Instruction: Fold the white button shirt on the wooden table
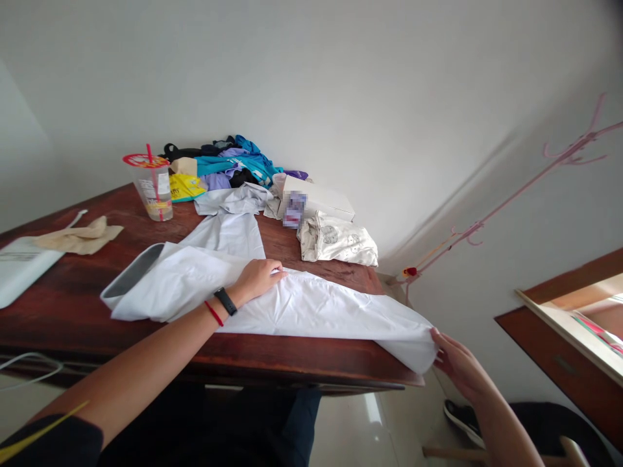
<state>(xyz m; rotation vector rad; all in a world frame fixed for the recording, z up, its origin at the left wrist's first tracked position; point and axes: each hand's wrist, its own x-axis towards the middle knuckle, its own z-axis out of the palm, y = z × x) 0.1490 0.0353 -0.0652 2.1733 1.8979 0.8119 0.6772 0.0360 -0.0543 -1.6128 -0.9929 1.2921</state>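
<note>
- Pressing flat, the left hand (256,277) rests palm-down with fingers spread on the white garment (311,305) at mid-desk.
- The right hand (457,363) pinches the garment's right end, which hangs past the desk (63,305) edge.
- Likely slip: a hard pull at that end could drag the cloth from under the palm and crease it.
- A plastic cup (154,188) with a straw stands far left, near the sleeve; a sweeping tug might tip it.

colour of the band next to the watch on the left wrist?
Red, a thin cord beside the black watch; head view.
</note>
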